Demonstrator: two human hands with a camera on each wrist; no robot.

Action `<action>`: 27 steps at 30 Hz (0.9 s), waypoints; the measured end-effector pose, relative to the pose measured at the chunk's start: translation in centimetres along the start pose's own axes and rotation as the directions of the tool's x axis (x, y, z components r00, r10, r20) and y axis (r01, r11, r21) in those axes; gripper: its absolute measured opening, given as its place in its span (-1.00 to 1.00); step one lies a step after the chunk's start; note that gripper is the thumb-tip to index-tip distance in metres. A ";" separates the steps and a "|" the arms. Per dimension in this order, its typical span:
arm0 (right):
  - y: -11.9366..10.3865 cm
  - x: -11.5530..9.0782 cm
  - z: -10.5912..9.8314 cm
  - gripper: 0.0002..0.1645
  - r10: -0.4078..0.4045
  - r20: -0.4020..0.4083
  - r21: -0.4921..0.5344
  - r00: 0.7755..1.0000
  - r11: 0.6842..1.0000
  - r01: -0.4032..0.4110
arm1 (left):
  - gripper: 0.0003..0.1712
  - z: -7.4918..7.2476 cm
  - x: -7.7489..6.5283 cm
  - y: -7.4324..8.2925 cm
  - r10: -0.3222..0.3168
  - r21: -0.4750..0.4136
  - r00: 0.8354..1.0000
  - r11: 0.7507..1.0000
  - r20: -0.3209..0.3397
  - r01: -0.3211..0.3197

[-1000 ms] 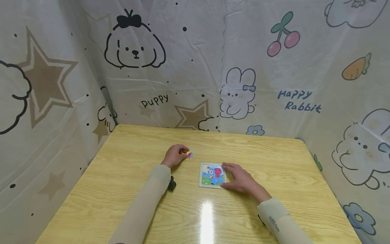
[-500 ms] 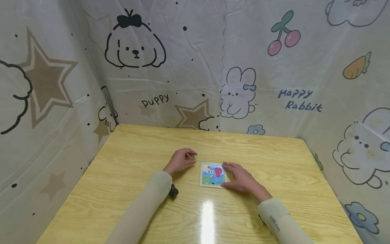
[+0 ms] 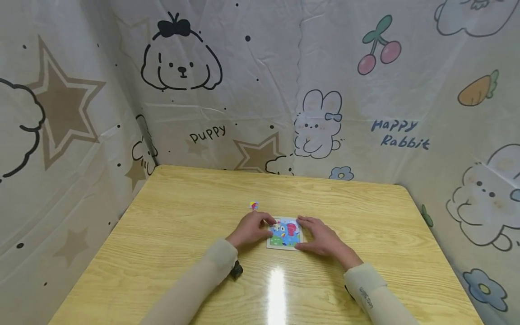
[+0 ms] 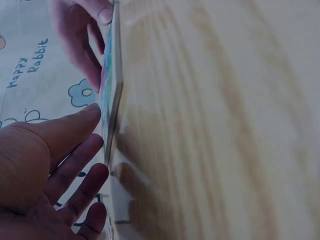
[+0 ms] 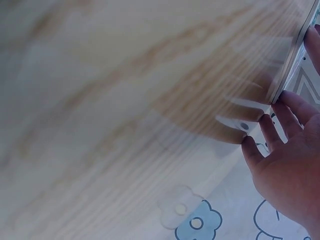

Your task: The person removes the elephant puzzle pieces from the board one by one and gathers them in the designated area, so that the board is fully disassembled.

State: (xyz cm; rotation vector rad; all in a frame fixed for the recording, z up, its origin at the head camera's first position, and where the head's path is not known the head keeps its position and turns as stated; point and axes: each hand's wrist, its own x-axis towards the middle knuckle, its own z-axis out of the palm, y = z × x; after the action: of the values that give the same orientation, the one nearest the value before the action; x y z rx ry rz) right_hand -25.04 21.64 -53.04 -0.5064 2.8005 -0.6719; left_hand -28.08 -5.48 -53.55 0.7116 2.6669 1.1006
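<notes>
A small square jigsaw puzzle [image 3: 277,246] with a pale frame and a blue elephant picture lies flat on the table. My left hand [image 3: 253,229] is at its upper left, thumb and index fingertip apart over that corner. In the left wrist view the fingers of the left hand [image 4: 65,165] look fairly straight, with nothing visible between them. My right hand [image 3: 322,237] holds the puzzle's right side, index finger at the far corner and thumb at the near one. The right wrist view has the right hand's fingertips [image 5: 277,125] along the edge.
A small puzzle piece [image 3: 253,205] in yellow, red and blue lies just beyond the left hand. The wooden table [image 3: 170,216] meets a patterned cloth wall [image 3: 260,90] at the back and sides. A bright reflection lies on the near tabletop.
My left hand has moved right and nearer, from the loose piece over to the puzzle's upper left corner. The colourful piece stays behind on the table. The right hand keeps its place.
</notes>
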 end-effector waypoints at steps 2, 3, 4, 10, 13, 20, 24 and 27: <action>0.0 0.0 0.0 0.01 -0.002 -0.003 0.001 1.000 1.000 0.002 | -0.67 0.2 0.0 0.0 0.001 0.031 1.000 1.000 0.000 -0.001; 0.0 0.0 0.0 0.01 0.004 -0.002 0.005 1.000 1.000 -0.004 | -0.66 0.2 0.0 0.1 -0.001 0.039 1.000 0.999 -0.001 0.001; 0.0 0.0 0.0 0.01 0.009 -0.002 0.010 1.000 1.000 -0.009 | -0.66 0.3 0.1 0.1 0.004 0.052 1.000 0.999 -0.003 -0.004; -0.1 0.0 -0.1 0.01 -0.005 -0.011 0.006 1.000 1.000 0.005 | -0.66 0.3 0.0 0.5 0.009 0.085 1.000 0.996 -0.005 -0.008; -0.1 -0.1 -0.1 0.01 -0.006 -0.009 0.007 1.000 1.000 0.006 | -0.66 0.3 -0.1 0.7 0.009 0.082 1.000 0.997 0.002 -0.009; 0.0 -0.1 0.0 0.01 -0.009 -0.007 0.013 1.000 1.000 0.009 | -0.63 0.2 -0.1 0.9 0.019 0.042 1.000 0.999 0.009 -0.019; 0.1 -0.1 0.0 0.01 -0.007 -0.008 0.013 1.000 1.000 0.007 | -0.63 0.3 0.0 0.8 0.038 0.023 0.999 0.999 0.003 -0.038; 0.1 0.0 0.1 0.01 -0.006 -0.007 0.013 1.000 1.000 0.006 | -0.64 0.4 0.0 0.8 0.045 -0.003 0.999 0.999 -0.004 -0.045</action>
State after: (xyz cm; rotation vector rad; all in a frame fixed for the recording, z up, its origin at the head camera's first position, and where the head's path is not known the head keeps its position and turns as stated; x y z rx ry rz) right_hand -25.05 21.69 -53.15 -0.5111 2.8006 -0.6943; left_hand -27.67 -4.77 -53.25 0.7741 2.6641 1.1175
